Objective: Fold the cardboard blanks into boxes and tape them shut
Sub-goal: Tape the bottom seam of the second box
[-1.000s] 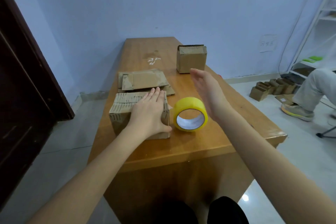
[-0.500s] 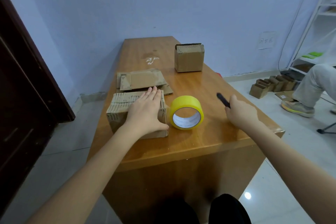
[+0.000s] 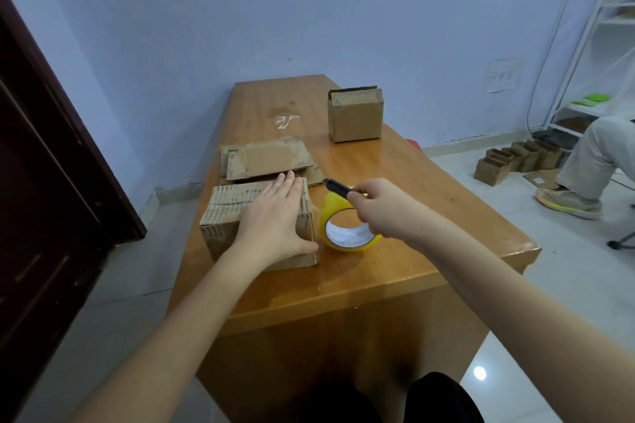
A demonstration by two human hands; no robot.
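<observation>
The folded box (image 3: 220, 216), brown corrugated cardboard with ribbed flap edges, sits near the table's (image 3: 429, 251) front-left edge under the flat, straight-fingered left hand (image 3: 275, 220). The right hand (image 3: 385, 209) grips a black cutter (image 3: 336, 187) above the yellow tape roll (image 3: 347, 237) just beside the box.

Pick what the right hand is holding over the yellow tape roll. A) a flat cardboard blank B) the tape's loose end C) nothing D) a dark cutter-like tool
D: the right hand grips a dark cutter-like tool just above the yellow tape roll.
</observation>
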